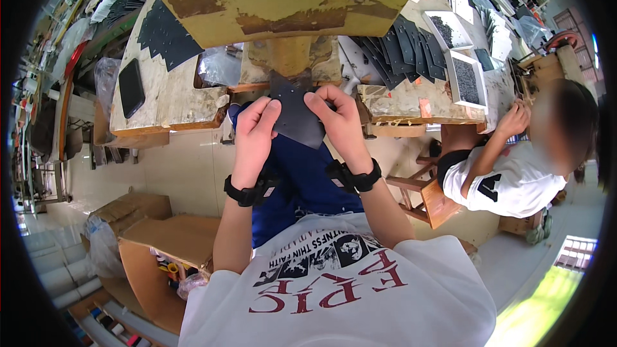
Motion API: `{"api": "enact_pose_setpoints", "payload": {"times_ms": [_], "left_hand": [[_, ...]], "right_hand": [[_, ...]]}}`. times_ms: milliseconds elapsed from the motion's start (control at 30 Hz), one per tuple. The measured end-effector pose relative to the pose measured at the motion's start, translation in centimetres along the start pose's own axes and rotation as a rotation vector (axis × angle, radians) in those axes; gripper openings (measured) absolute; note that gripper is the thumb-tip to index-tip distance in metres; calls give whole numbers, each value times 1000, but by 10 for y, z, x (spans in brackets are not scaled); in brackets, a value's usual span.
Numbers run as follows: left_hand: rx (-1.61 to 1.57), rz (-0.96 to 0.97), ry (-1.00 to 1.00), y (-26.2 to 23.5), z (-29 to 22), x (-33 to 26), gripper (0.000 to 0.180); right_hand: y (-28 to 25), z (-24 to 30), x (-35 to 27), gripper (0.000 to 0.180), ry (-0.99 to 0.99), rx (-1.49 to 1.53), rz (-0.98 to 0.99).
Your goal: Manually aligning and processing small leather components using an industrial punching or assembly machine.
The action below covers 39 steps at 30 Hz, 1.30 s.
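Both my hands hold a black flat piece (pixel 297 115), which looks like leather or stiff sheet, with small studs or holes and a pointed lower end. My left hand (pixel 256 126) pinches its left edge between thumb and fingers. On the opposite edge, my right hand (pixel 339 115) grips it the same way. The piece's far end lies beneath the narrow lower part (pixel 289 54) of a worn yellow machine (pixel 276 9); exactly what it touches there is hidden. Similar black pieces lie fanned out on the left of the worktable (pixel 180 101) and in an overlapping row (pixel 402 48) on the right.
A black phone (pixel 132 88) rests near the table's left edge. Two white trays of small dark parts stand at right, one tray (pixel 454 78) nearer. Beyond it a person (pixel 504 177) sits by a wooden stool (pixel 445 204). An open cardboard box (pixel 183 234) stands lower left.
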<state>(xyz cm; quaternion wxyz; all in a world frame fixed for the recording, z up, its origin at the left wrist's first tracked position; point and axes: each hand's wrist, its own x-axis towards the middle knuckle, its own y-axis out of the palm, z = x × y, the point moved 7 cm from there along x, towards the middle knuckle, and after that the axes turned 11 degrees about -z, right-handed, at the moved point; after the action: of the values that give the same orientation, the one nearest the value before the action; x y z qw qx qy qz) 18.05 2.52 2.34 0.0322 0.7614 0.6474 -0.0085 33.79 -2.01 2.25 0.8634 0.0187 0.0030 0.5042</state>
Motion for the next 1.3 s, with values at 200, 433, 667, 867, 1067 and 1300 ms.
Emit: {"api": "enact_pose_setpoints", "payload": {"times_ms": [200,433,667,867,1067,1300], "left_hand": [[-39,-41,-54,2,3,6,28],[-67,-59,-166,-1,17,8,22],[-38,-100,-209,-1,12,5,22],[-139,-74,-206,3,9,4,22],[-151,-81,-204,2,15,7,22],[-195,-60,-210,4,11,6,22]], "right_hand": [[3,-4,6,25,22,72,-41],[2,-9,6,26,88,53,-39],[3,-13,5,24,133,141,3],[8,-25,5,21,284,399,58],[8,-25,6,20,290,427,54],[7,-20,6,21,268,374,60]]}}
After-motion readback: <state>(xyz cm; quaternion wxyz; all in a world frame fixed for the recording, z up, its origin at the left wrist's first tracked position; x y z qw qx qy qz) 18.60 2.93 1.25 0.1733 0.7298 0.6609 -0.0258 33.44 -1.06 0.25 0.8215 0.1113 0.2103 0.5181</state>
